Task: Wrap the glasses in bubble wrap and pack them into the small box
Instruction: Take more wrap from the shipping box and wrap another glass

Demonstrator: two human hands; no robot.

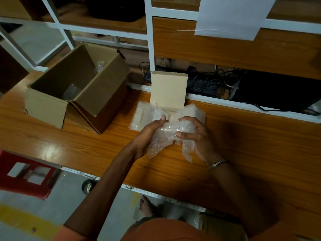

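1. Wood-grain tabletop [243,145] carries everything and runs from the left edge of the view to the right; behind its far edge stands a white-framed shelf unit [149,49] with wooden panels.
2. Brown cardboard, the big carton [78,87] sits open at the far left corner of the tabletop, flaps spread; scraps of clear wrap show inside it.
3. White sheet of paper [231,16] hangs on the shelf panel beyond the far edge, right of the middle.
4. Red plastic stool [26,174] stands on the floor, off the near left edge.
5. Tangled black cables and a power strip [199,82] lie on the low shelf just behind the far edge.
6. Pale small box [168,91] stands at the middle of the far edge, lid raised upright; its base is mostly hidden by wrap.
7. Clear bubble wrap [163,136] spreads in front of the small box and over its base, bunched up between both hands above the tabletop's middle.
8. Left hand [149,134] grips the bundle from the left, fingers curled under the wrap and thumb laid on top.
9. Right hand [196,134] holds it from the right, fingers curled round the wrap, thumb pressing in; a metal bracelet [218,163] circles that wrist.
10. Glass [169,130] shows only as a clear rim inside the wrap, between the two hands.
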